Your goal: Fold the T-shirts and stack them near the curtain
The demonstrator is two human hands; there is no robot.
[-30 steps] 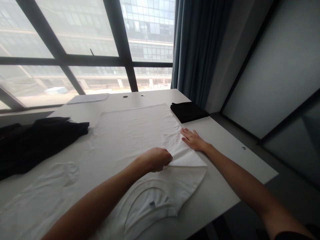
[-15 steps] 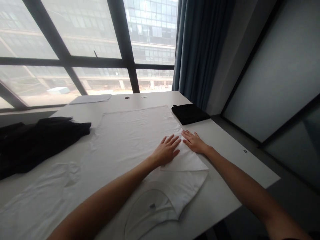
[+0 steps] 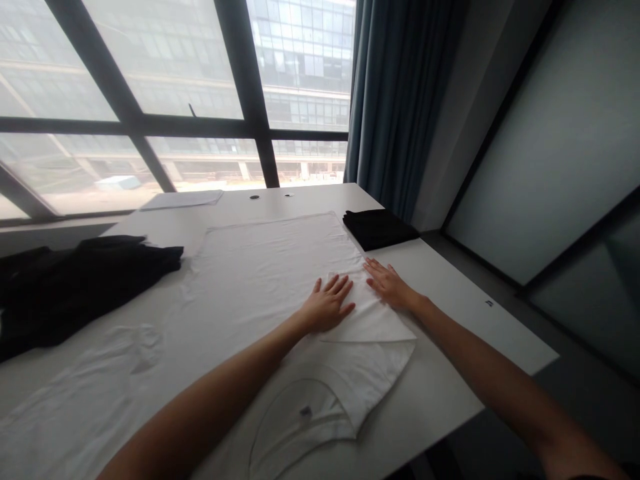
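Note:
A white T-shirt (image 3: 250, 273) lies spread on a white table, its neckline towards me and its hem at the far side. The sleeve on the right is folded inward over the body. My left hand (image 3: 327, 303) rests flat on the shirt near that folded sleeve, fingers spread. Just to its right, my right hand (image 3: 389, 283) lies palm down along the shirt's right edge, fingers stretched out. Neither hand grips anything. The left sleeve spreads out wrinkled at the lower left.
A crumpled black garment (image 3: 85, 287) lies on the left of the table (image 3: 450, 287). Folded black cloth (image 3: 380, 228) sits beyond my right hand. At the back left is a flat white folded item (image 3: 181, 199). Windows and a blue curtain (image 3: 400, 100) stand behind.
My left hand has slid slightly to the left and towards me across the shirt. The right hand stays nearly in place at the shirt's edge.

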